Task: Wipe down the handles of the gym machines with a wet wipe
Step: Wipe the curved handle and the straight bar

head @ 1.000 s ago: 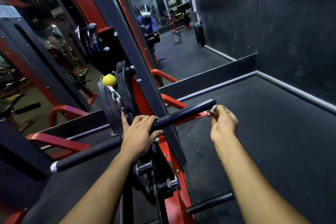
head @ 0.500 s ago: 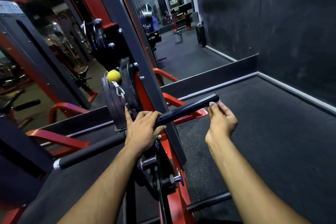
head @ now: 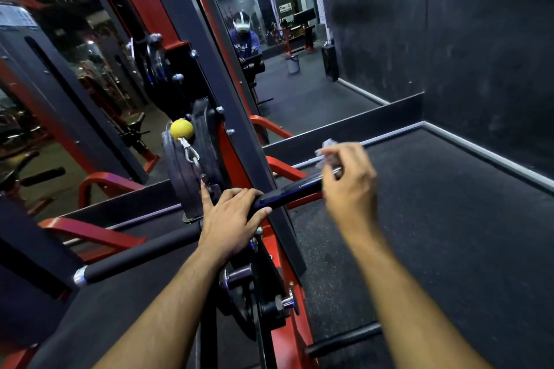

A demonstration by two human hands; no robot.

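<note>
Bar (head: 287, 190), one, black, round and glossy, with a chrome cap at each end. Left hand (head: 232, 220) wraps its middle; right hand (head: 349, 181) curls over its far end, pinching one crumpled pale wipe (head: 326, 150) just above the fingers. One yellow ball (head: 182, 128) sits above the left hand.

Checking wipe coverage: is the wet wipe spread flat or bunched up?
Bunched: the wet wipe is a crumpled wad pinched in the right hand at the bar end.
</note>
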